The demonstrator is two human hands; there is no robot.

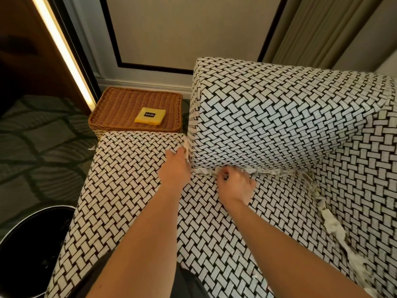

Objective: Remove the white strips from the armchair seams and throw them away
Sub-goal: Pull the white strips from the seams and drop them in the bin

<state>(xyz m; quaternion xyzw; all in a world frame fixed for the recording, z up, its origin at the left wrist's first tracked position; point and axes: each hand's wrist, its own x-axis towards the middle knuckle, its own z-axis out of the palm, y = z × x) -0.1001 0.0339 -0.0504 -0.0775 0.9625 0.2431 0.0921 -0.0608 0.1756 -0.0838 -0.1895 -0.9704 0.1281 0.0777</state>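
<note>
- back-seam strip [266,172] — white, frayed, tucked along the crease between back cushion [279,117] and seat [214,222]; looks light, soft and limp; probably tears if yanked; best taken close to the crease and drawn out along the seam
- side-seam strip [332,222] lies bunched in the right-hand crease, partly loose; corner strip [186,150] stands in the vertical gap between armrest [133,168] and back cushion
- right hand [235,183]: fingers curled, pinching the back-seam strip near its left end; wrist low over the seat
- left hand [176,166]: back of hand up, fingers reaching forward onto the corner strip; grip hidden — cannot tell if it is closed on it
- black bin [32,244] on the floor just beside the armchair; wicker basket [120,108] holding a yellow pad [150,116] sits behind the armrest
</note>
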